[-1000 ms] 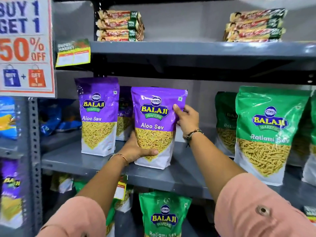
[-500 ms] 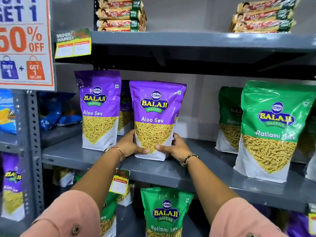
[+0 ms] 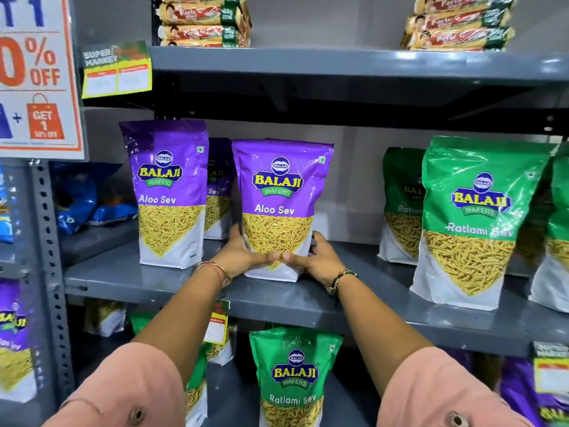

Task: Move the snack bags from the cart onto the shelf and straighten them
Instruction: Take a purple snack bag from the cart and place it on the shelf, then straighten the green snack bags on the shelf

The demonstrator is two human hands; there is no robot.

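Note:
A purple Aloo Sev bag [image 3: 278, 192] stands upright on the grey middle shelf [image 3: 147, 280]. My left hand [image 3: 238, 257] grips its lower left edge. My right hand [image 3: 317, 260] grips its lower right edge, and the two thumbs meet on the bag's front. A second purple Aloo Sev bag [image 3: 167, 192] stands to its left, apart from it. A third purple bag [image 3: 219, 192] stands behind, between the two. The cart is out of view.
Green Ratlami Sev bags [image 3: 474, 220] stand at the right of the same shelf, and another green bag [image 3: 292, 377] stands on the shelf below. Biscuit packs [image 3: 203, 21] lie stacked on the top shelf. A sale sign [image 3: 37, 75] hangs at the left.
My right hand dropped from the bag's upper right edge to its base. The bag was set down upright on the shelf, and both hands closed in at its bottom.

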